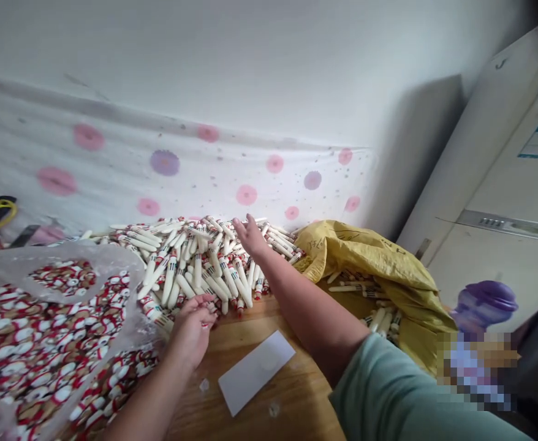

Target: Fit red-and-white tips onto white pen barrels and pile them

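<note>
A large heap of white multi-colour pens (200,257) with red ends lies against the wall. My right hand (250,237) is stretched over the back of the heap, its fingers apart and nothing visible in them. Near the front edge of the pens, my left hand (194,327) has its fingers curled together around a small red-and-white piece, mostly hidden by the fingers. To its left, a clear plastic bag (135,269) holds many small red, white and brown pieces (34,343). In front of the heap, a white rectangular card or block (256,372) rests on the wooden table (232,334).
A yellow woven sack (374,251) with more pens spilling from its mouth lies to the right. Yellow-handled scissors (0,212) are at the far left. Beyond the sack are a purple-lidded bottle (484,303) and a white fridge (494,245). Flowered sheeting (246,165) covers the lower wall.
</note>
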Tool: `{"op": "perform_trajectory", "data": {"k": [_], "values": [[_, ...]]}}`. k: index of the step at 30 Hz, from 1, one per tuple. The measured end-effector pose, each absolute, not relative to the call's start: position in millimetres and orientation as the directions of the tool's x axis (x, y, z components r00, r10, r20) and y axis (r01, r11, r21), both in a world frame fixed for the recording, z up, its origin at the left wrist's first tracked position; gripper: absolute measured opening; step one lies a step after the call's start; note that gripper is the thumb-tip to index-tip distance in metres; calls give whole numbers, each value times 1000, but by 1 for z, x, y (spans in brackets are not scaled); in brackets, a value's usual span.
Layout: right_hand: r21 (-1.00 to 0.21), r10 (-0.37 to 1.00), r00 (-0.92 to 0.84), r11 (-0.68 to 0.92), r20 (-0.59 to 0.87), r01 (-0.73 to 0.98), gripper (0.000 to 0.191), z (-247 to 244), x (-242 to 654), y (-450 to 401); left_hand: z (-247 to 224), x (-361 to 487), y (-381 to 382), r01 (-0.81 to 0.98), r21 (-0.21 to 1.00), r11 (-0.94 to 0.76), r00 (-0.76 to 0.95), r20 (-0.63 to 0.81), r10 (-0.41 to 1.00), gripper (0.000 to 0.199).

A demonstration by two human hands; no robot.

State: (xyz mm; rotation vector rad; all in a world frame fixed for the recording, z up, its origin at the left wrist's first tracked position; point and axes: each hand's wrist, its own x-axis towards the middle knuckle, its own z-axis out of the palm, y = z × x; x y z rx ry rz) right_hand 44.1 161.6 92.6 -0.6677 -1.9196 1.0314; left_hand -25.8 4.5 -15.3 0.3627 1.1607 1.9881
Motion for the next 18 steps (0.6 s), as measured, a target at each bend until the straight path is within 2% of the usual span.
{"op": "perform_trajectory", "data": {"k": [2,4,6,8,10,11,14,18], "values": [[-794,700,-524,604,485,72,65,79,80,160,-17,-24,6,-501,830,-244,-635,-161,756,28],[-692,618,-601,707,506,145,47,63,139,163,-16,-21,6,-530,820,-214,-612,-196,766,21],[-604,673,-600,710,433,360,31,51,210,168,-14,-19,5,-554,814,-175,-586,-232,776,16],[-427,775,-559,630,295,648,29,46,278,172,-11,-20,4,-551,826,-122,-563,-260,784,19],[-229,847,-515,531,130,816,29,45,332,173,-8,-21,4,-535,842,-74,-513,-254,819,26],[-160,863,-503,503,47,849,28,45,353,172,-7,-21,5,-519,854,-42,-499,-263,826,28],[-84,862,-493,485,-122,870,33,39,383,166,-3,-18,6,-469,882,46,-516,-316,796,36],[-5,852,-491,499,-180,867,41,29,380,162,4,-9,4,-389,918,74,-555,-298,776,35]]}}
